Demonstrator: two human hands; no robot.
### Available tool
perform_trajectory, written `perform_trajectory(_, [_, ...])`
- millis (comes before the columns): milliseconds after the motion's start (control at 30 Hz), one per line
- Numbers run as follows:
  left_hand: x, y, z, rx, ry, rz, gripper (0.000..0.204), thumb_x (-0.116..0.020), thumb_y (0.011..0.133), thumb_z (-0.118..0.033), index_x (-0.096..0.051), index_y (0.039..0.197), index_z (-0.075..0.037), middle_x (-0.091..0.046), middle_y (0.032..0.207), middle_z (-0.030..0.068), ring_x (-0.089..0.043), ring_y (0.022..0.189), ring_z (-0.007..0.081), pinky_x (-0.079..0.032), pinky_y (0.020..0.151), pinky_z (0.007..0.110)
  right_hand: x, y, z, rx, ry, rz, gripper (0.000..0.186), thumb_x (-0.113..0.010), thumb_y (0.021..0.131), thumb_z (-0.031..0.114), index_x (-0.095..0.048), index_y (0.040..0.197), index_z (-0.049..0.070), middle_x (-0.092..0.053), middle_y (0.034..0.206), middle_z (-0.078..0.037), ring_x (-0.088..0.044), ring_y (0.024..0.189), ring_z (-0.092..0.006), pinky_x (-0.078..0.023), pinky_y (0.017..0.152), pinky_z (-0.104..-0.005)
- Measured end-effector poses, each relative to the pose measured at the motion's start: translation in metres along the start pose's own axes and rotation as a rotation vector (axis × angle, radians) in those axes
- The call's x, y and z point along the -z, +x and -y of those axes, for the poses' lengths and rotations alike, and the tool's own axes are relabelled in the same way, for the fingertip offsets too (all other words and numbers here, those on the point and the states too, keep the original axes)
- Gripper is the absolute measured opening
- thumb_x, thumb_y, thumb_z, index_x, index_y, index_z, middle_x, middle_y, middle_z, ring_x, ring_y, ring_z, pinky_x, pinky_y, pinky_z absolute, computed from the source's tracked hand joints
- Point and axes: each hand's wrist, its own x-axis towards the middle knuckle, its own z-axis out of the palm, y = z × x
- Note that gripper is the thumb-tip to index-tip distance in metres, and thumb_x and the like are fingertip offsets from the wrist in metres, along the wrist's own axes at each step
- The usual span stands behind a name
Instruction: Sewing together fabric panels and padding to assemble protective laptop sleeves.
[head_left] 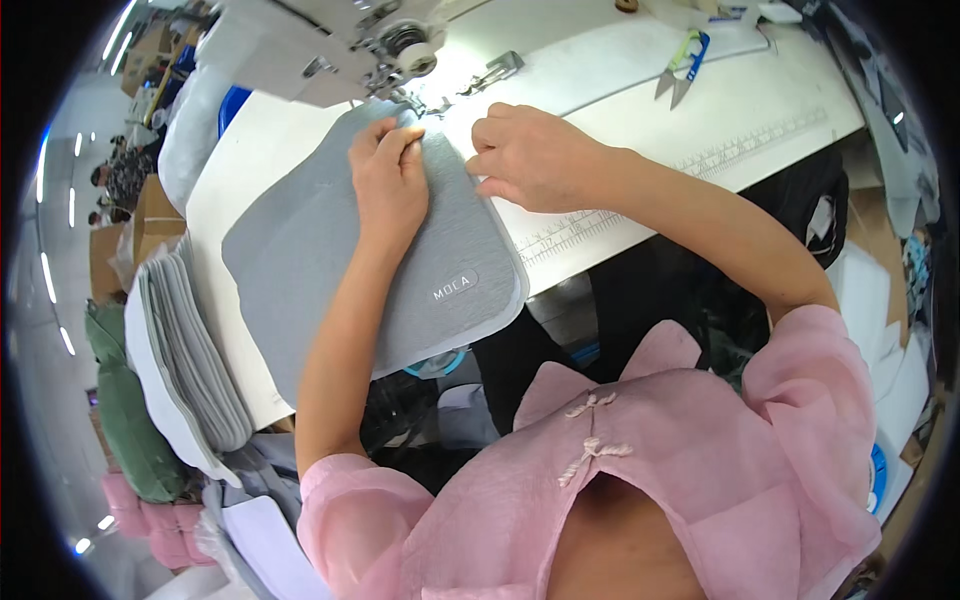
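A grey fabric panel (pixel 310 240) with rounded corners and a pale edge lies on the white sewing table, its far end under the sewing machine (pixel 300 50). My left hand (pixel 390 180) rests on it close to the needle area, fingers curled and thumb and fingertips pinched together at the cloth. At the panel's right edge, my right hand (pixel 540 160) has its fingers bent in a pinch on the border. The fingertips of both hands partly hide what they grip. Near the panel's close corner is a small oval label.
Thread snips (pixel 685 68) with green and blue handles lie at the far right of the table (pixel 620 130). A ruler scale (pixel 570 235) runs along its front. On the left stands a stack of grey panels (pixel 195 350), with cardboard boxes (pixel 155 220) behind.
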Motion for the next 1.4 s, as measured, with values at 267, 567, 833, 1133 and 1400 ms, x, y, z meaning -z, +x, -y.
perform_trajectory(267, [0.012,0.000,-0.016,-0.049,0.265,0.030,0.012,-0.052,0.075,-0.001,-0.061,0.083,-0.005,-0.057,0.081,0.0069,-0.050,0.079,0.0249,-0.040,0.074,0.032,-0.006,-0.005,0.004,-0.024,-0.017,-0.053,0.022,-0.064,0.068,0.028,-0.063,0.080,0.010,-0.050,0.082,-0.002,-0.044,0.085,-0.0168,-0.037,0.075,-0.0288])
perform_trajectory(567, [0.019,0.003,-0.014,0.089,0.106,0.129,0.012,-0.051,0.078,-0.004,-0.059,0.087,-0.003,-0.058,0.087,0.0090,-0.053,0.084,0.0244,-0.042,0.074,0.033,-0.007,-0.007,0.006,0.009,0.106,0.004,0.023,-0.061,0.071,0.032,-0.064,0.084,0.013,-0.051,0.101,-0.003,-0.044,0.095,-0.0183,-0.036,0.079,-0.0308])
perform_trajectory(833, [0.018,-0.003,-0.017,-0.134,0.228,0.087,0.020,-0.055,0.076,-0.010,-0.053,0.095,-0.004,-0.055,0.100,0.0114,-0.049,0.093,0.0292,-0.037,0.082,0.037,-0.004,-0.006,0.001,0.100,0.060,0.017,0.025,-0.057,0.074,0.033,-0.063,0.092,0.016,-0.050,0.111,-0.004,-0.043,0.103,-0.0211,-0.035,0.085,-0.0353])
perform_trajectory(1133, [0.008,0.006,-0.004,-0.174,0.213,0.055,0.016,-0.053,0.076,-0.011,-0.055,0.090,-0.005,-0.055,0.095,0.0106,-0.050,0.089,0.0293,-0.039,0.079,0.037,0.001,0.003,-0.007,0.071,0.069,0.096,0.029,-0.060,0.071,0.021,-0.056,0.097,0.010,-0.047,0.115,-0.006,-0.042,0.105,-0.0249,-0.031,0.091,-0.0377])
perform_trajectory(1400, [0.002,0.008,0.007,-0.236,0.224,-0.023,0.012,-0.055,0.075,-0.012,-0.057,0.086,-0.007,-0.056,0.094,0.0099,-0.051,0.086,0.0291,-0.041,0.076,0.037,0.000,0.000,-0.008,0.044,0.094,-0.017,0.027,-0.058,0.073,0.017,-0.058,0.098,0.007,-0.049,0.109,-0.007,-0.044,0.100,-0.0247,-0.033,0.090,-0.0355])
